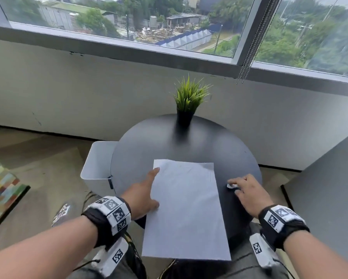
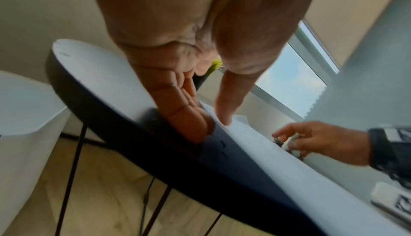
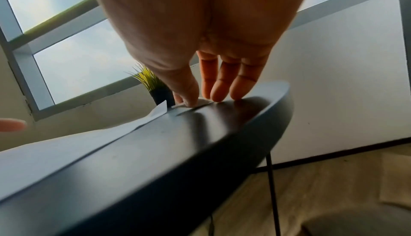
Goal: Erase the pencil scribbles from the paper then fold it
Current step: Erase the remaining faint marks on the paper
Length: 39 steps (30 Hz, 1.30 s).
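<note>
My left hand (image 1: 144, 195) lay along the left edge of the paper (image 1: 186, 210), fingers straight and flat, thumb spread over the near part of that edge; it grasped nothing. The left wrist view showed the thumb tip pressing down on the sheet and the fingers (image 2: 184, 115) stretched out against the table (image 1: 219, 150). The sheet lay flat on the round dark table between my two hands, its near end hanging past the table's edge over my lap. Only faint marks showed near its far end; I could not tell from the blur whether they were pencil.

My right hand (image 1: 247, 191) rested on the tabletop just to the right of the paper, apart from it. Under its thumb and forefinger sat a small white eraser (image 1: 230, 186), lying on the table. In the right wrist view the thumb pressed on the white piece (image 3: 201, 103) while the other fingers (image 3: 222, 88) reached straight down to touch the surface beside it. The fingers were relaxed rather than clenched, and I could not make out a firm pinch on the eraser.

Beyond both hands, at the table's far edge, stood a small potted plant (image 1: 188, 101). A white bin (image 1: 97, 164) stood on the floor left of my left hand, against the table.
</note>
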Tool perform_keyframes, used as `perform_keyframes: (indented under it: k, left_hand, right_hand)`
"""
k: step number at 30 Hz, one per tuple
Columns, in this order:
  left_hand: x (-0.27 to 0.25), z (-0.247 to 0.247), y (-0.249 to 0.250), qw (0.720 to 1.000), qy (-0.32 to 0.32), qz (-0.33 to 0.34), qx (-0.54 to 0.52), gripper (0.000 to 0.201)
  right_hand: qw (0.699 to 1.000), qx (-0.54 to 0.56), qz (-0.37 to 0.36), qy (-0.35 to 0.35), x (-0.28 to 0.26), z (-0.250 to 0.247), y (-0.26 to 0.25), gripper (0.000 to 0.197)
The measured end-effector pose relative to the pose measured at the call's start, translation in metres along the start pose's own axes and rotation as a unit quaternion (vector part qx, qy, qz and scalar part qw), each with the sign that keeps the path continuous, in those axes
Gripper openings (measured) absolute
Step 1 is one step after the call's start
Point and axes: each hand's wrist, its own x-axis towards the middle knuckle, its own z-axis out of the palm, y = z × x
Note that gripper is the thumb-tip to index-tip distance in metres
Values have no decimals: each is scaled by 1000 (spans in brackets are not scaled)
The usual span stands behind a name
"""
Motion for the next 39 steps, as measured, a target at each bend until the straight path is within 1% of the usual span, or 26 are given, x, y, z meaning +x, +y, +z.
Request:
perform_keyframes:
  k: [2, 3, 6, 8, 10, 12, 15, 17, 18, 19, 21, 25, 27, 28, 30, 32, 33, 34, 37, 38, 39]
  left_hand:
    - [-4, -2, 4, 997, -20, 4, 74, 96]
    - [-3, -6, 5, 994, -16, 8, 108, 95]
    - [10, -20, 7, 986, 36, 21, 163, 95]
    - [22, -27, 3, 978, 49, 23, 201, 101]
    - [31, -27, -4, 966, 23, 18, 257, 112]
    - [36, -20, -10, 955, -14, 12, 295, 123]
    - [38, -10, -14, 951, -30, 21, 307, 138]
    - [38, -7, -15, 952, -27, 29, 303, 145]
    - [37, -7, -16, 953, -23, 39, 300, 145]
    - [35, -6, -16, 951, -22, 52, 303, 145]
    - [32, -4, -16, 943, -29, 79, 321, 144]
    - [33, -3, -19, 939, -56, 95, 326, 150]
    - [35, -4, -19, 939, -63, 99, 323, 151]
    - [36, -3, -19, 939, -64, 101, 323, 152]
    - [38, -3, -19, 939, -66, 102, 323, 153]
    - [38, -2, -18, 936, -73, 103, 329, 155]
    - [37, -2, -18, 934, -76, 104, 332, 157]
    - [37, -2, -18, 934, -76, 106, 333, 158]
    - [37, -3, -17, 936, -73, 112, 325, 160]
    - [37, -2, -18, 936, -71, 112, 325, 160]
    - [37, -2, -18, 936, -71, 111, 326, 160]
  right_hand:
    - [1000, -12, 13, -5, 5, -2, 0, 34]
    - [1000, -17, 18, -16, 9, -3, 2, 32]
    - [998, -43, 30, -33, 21, -10, -1, 18]
    - [998, -45, 37, -26, 26, -16, -13, 14]
    - [999, -13, 30, -11, 27, -19, -36, 14]
    - [999, 32, -6, -18, 22, -16, -70, 15]
    - [992, 53, -101, -46, 6, 4, -120, 16]
    - [983, 16, -164, -80, -5, 22, -145, 13]
    - [978, -8, -183, -98, -9, 28, -155, 13]
    - [975, -30, -188, -112, -10, 34, -161, 15]
    - [975, -58, -173, -126, -7, 41, -166, 16]
    - [975, -77, -155, -142, 5, 42, -163, 11]
    - [974, -71, -170, -134, 8, 43, -167, 12]
    - [970, -72, -193, -133, 6, 45, -169, 13]
    - [946, -95, -266, -159, -7, 49, -177, 17]
    - [903, -138, -349, -211, -21, 49, -184, 18]
    - [887, -156, -374, -224, -21, 46, -184, 16]
    - [882, -164, -382, -220, -15, 43, -185, 12]
    - [915, -156, -332, -166, 14, 34, -180, 6]
    - [918, -156, -325, -162, 16, 35, -178, 7]
    - [912, -162, -337, -171, 11, 37, -178, 12]
